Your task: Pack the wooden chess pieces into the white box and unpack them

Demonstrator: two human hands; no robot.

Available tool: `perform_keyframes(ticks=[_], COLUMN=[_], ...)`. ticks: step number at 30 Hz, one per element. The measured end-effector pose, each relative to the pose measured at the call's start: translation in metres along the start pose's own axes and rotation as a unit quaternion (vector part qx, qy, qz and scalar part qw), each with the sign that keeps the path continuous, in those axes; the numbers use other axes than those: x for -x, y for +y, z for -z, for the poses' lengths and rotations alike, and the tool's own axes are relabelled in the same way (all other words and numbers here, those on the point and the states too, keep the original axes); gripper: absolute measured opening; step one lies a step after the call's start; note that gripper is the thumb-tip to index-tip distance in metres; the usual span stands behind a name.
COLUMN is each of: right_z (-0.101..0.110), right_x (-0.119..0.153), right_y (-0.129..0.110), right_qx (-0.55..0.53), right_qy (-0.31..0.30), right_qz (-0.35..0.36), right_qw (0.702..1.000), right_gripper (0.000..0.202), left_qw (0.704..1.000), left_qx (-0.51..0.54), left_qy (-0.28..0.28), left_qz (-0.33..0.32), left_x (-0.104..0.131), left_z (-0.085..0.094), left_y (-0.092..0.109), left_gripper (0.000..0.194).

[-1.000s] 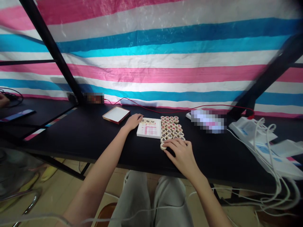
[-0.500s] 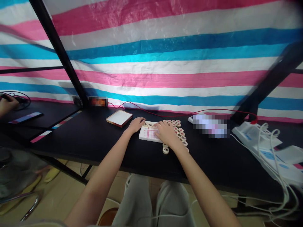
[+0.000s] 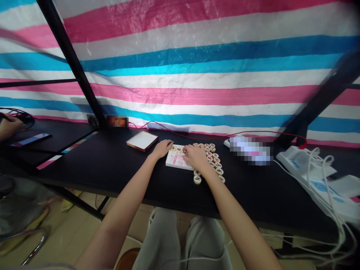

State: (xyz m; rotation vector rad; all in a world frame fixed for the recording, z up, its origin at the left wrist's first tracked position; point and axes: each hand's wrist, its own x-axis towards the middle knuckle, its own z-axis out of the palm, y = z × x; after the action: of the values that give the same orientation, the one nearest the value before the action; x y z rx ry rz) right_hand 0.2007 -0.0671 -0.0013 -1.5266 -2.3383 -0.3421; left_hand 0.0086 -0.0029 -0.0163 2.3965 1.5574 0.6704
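A shallow white box (image 3: 173, 164) with a pink-lined paper inside sits on the black table. Several round Chinese chess pieces (image 3: 179, 149) lie in a row along its far side. My left hand (image 3: 161, 149) is at the box's far left corner, its fingers curled against the edge. Over the right part of the box, my right hand (image 3: 196, 156) has its fingers bent down on a chess piece (image 3: 184, 153) in that row. More loose Chinese chess pieces (image 3: 216, 160), with red and black characters, are grouped right of the box, some hidden under my right hand and forearm.
A box lid (image 3: 142, 140) with a white inside lies left of the white box. A phone-like device (image 3: 116, 121) stands at the back, joined to a red cable. On the right are a blurred-out device (image 3: 250, 149) and a white power strip (image 3: 312, 168) with cables. Another person's hand (image 3: 10, 125) shows far left.
My right hand's fingers have shifted slightly and curled more, showing a chess piece at their tips. My left hand stays at the box's corner. The view has moved very little.
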Motion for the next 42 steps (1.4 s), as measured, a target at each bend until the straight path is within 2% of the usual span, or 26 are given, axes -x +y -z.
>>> perform_keyframes(ticks=[9,21,29,32,38,42], right_z=[-0.002,-0.003,0.0,0.003,0.007,0.011], right_x=[0.001,0.001,0.001,0.001,-0.001,-0.002], right_y=[0.001,0.0,0.003,0.005,0.009,0.011], right_qx=[-0.022,-0.006,-0.019,-0.03,-0.108,-0.201], right_qy=[-0.044,-0.031,0.001,0.013,0.036,0.073], right_qz=[-0.027,-0.031,-0.03,-0.028,-0.061,-0.078], right_qw=[0.998,0.999,0.999,0.999,0.992,0.974], right_gripper=[0.026,0.016,0.025,0.02,0.022,0.028], left_qw=[1.0,1.0,1.0,1.0,1.0,1.0], left_qx=[-0.002,-0.001,-0.004,-0.006,-0.007,-0.005], left_qy=[0.003,0.001,-0.003,-0.001,-0.002,-0.005], left_qz=[0.006,-0.001,0.0,-0.003,-0.005,-0.003], left_x=[0.002,0.0,0.001,0.001,0.001,0.001], left_z=[0.001,-0.002,-0.001,-0.002,-0.002,-0.001], left_y=[0.003,-0.002,-0.002,-0.002,-0.003,-0.002], left_gripper=[0.038,0.039,0.038,0.038,0.039,0.038])
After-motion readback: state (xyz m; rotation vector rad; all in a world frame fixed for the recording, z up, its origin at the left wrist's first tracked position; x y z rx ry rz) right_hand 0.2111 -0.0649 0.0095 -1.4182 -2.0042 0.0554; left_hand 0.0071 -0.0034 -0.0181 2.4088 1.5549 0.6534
